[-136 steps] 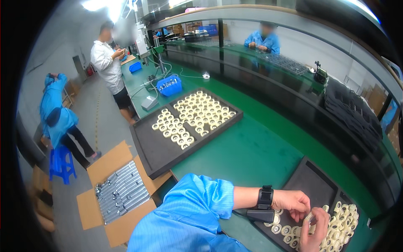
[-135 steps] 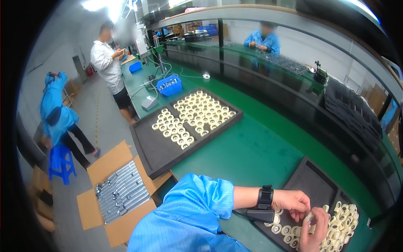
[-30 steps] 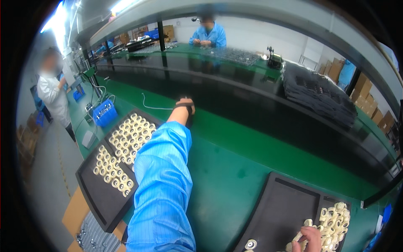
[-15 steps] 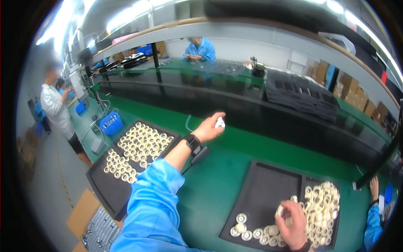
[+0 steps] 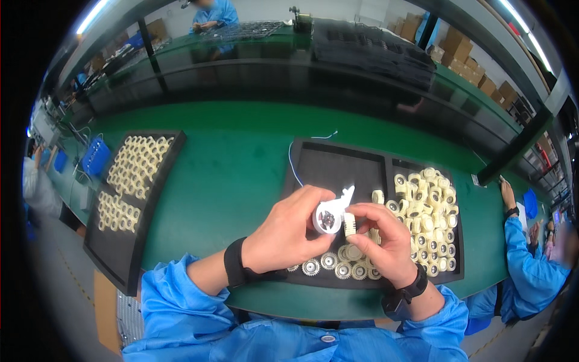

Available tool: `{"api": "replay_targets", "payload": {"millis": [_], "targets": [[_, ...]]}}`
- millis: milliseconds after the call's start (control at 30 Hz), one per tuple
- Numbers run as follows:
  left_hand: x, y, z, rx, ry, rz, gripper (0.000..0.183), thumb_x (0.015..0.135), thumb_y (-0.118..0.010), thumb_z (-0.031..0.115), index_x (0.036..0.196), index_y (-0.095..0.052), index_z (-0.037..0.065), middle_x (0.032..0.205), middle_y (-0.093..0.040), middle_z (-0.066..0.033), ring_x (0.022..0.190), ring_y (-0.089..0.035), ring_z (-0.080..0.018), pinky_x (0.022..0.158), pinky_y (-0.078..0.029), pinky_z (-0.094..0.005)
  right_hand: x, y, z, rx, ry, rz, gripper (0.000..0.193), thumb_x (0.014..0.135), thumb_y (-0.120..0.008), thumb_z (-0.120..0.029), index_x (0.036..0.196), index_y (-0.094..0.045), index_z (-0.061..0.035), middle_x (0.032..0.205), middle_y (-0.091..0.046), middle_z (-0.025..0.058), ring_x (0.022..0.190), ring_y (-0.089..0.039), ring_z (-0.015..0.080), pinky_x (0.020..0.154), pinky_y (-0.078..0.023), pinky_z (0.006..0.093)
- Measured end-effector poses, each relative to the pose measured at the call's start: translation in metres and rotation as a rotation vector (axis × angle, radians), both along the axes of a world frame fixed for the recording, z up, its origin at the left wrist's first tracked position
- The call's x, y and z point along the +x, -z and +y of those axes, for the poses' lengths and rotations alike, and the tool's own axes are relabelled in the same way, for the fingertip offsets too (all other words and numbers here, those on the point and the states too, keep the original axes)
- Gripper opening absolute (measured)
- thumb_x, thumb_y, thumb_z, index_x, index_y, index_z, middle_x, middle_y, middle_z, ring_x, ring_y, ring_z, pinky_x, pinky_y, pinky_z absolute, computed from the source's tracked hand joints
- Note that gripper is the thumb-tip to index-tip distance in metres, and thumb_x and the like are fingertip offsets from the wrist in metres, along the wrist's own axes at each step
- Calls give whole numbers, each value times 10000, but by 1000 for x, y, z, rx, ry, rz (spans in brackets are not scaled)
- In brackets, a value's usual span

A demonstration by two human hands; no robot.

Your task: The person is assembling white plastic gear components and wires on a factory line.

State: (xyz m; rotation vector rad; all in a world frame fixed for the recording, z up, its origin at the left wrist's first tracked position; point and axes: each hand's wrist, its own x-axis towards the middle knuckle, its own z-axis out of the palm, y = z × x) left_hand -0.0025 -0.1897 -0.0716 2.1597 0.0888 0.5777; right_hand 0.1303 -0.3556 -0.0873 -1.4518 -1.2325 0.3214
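Note:
Over the right-hand black tray [image 5: 338, 175], my two hands are close together. My left hand [image 5: 278, 232] grips a white round plastic housing [image 5: 326, 221] with a dark metallic inside and a narrow arm sticking out at the top. Pinched in my right hand [image 5: 389, 246] is a cream toothed gear [image 5: 350, 224], held on edge right beside the housing; whether the two touch I cannot tell. Below my hands, a row of loose gears [image 5: 329, 260] lies along the tray's near side. A heap of similar gears [image 5: 429, 220] fills its right compartment.
At the left, another black tray [image 5: 111, 256] holds cream parts in tight rows. Blue bins [image 5: 95, 157] stand beyond it. A thin pale cable [image 5: 294, 164] curves by the right tray. A dark post [image 5: 512, 148] rises at the right, near a co-worker's arm [image 5: 520, 241].
My left hand has come back from far over the table to the middle with the white housing. My right hand has risen off the tray with a gear. The view has swung right.

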Motion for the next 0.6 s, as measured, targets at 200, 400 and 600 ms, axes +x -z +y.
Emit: {"api": "replay_targets", "payload": {"millis": [200,400,600], "targets": [[-10,8,-5,-91,58,9,497,694,-787,95,1127,-562,0,958,-578,-88,772,-618,-147,653,-513,-265,2,1,-1,-24,-91,120,376,783,-719,-21,1150,-633,-18,1086,-633,94,890,-599,129,702,-472,237],[-11,7,-11,-162,63,3,485,690,-798,112,1092,-558,-17,938,-566,-78,754,-621,-145,642,-520,-259,1,1,-1,-78,-113,158,361,778,-737,-45,1127,-652,-8,1091,-639,99,880,-584,122,709,-468,233],[-11,11,-10,-159,76,-28,477,694,-798,116,1085,-553,-5,925,-555,-75,758,-621,-143,647,-534,-256,2,0,0,-92,-118,132,358,763,-753,-56,1108,-666,-12,1082,-647,95,892,-584,134,715,-472,245]]}}
